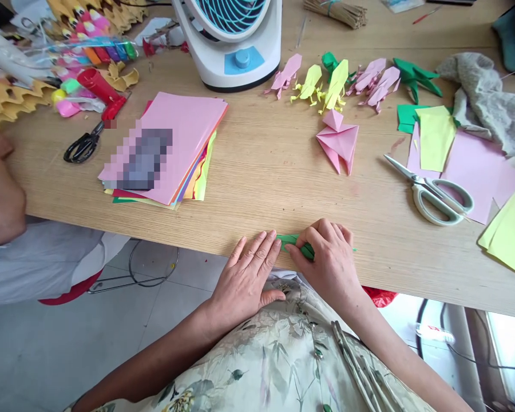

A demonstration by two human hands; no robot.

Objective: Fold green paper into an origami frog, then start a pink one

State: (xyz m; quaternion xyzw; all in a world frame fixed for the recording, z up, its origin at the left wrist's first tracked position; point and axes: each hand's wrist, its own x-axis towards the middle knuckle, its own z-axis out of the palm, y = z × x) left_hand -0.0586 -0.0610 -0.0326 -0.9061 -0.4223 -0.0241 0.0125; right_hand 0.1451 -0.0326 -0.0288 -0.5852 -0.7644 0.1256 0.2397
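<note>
- The folded green paper (pixel 288 241) lies at the near edge of the tabletop (pixel 261 171), between my hands, a thin tip showing past the right one.
- My left hand (pixel 249 274) is flat, fingers straight and close, tips at the paper's left end, thumb spread.
- My right hand (pixel 328 252) is curled, thumb and fingers pinching the paper.
- To crease well, I'd pin the left end, match the edges, then run a nail along in short, even strokes.
- Such narrow layers could slip or tear if tugged; lying further in from the edge, they'd have firmer backing.
- I can read no label on the white fan (pixel 240 74); red marks on a pale object (pixel 433 332) below are too small, and a patch on the pink sheet (pixel 193 120) is pixelated.
</note>
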